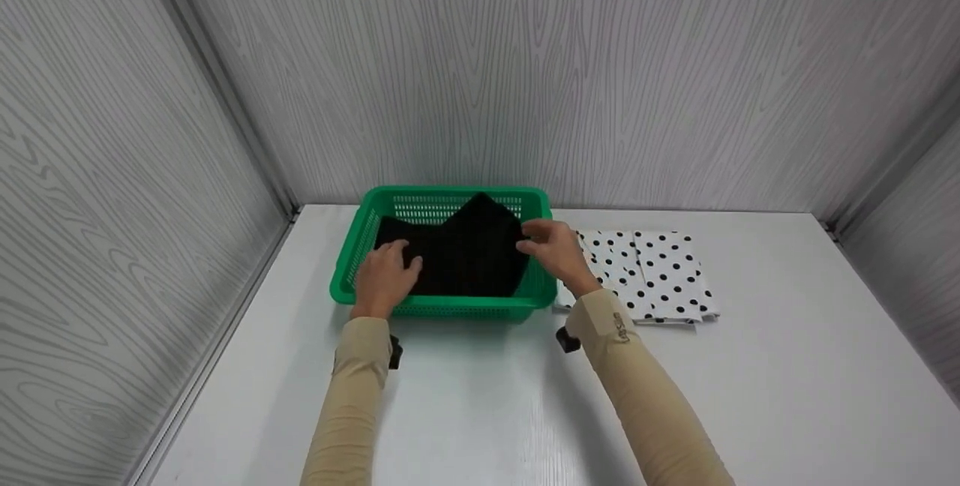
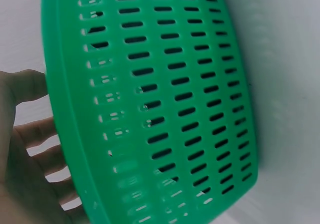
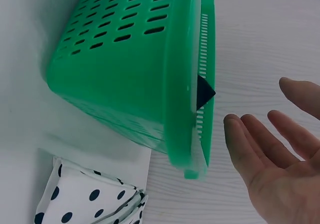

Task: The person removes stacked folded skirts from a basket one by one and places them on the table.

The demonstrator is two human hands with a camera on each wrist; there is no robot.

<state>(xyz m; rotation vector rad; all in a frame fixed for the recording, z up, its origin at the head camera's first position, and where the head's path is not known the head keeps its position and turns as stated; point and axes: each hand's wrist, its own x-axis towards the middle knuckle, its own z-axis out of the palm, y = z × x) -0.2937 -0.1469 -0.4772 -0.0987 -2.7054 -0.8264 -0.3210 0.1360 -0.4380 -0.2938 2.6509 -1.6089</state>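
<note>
A black cloth point(image 1: 465, 257) lies in a green perforated plastic basket point(image 1: 442, 308), one corner of it peaking near the back rim. My left hand point(image 1: 385, 276) is over the basket's front left side, fingers spread and loosely bent; in the left wrist view its fingertips pass behind the basket wall point(image 2: 150, 103). Above the right side hovers my right hand point(image 1: 553, 250), fingers relaxed with nothing between them. From the right wrist view, that hand point(image 3: 280, 159) is apart from the rim, and a dark tip of the cloth point(image 3: 204, 92) shows over the edge.
A folded white cloth with black dots point(image 1: 660, 276) lies on the white table point(image 1: 480, 411) just right of the basket. Grey wood-grain panels point(image 1: 480, 81) stand behind and at both sides. The basket's back rim sits close to the rear panel.
</note>
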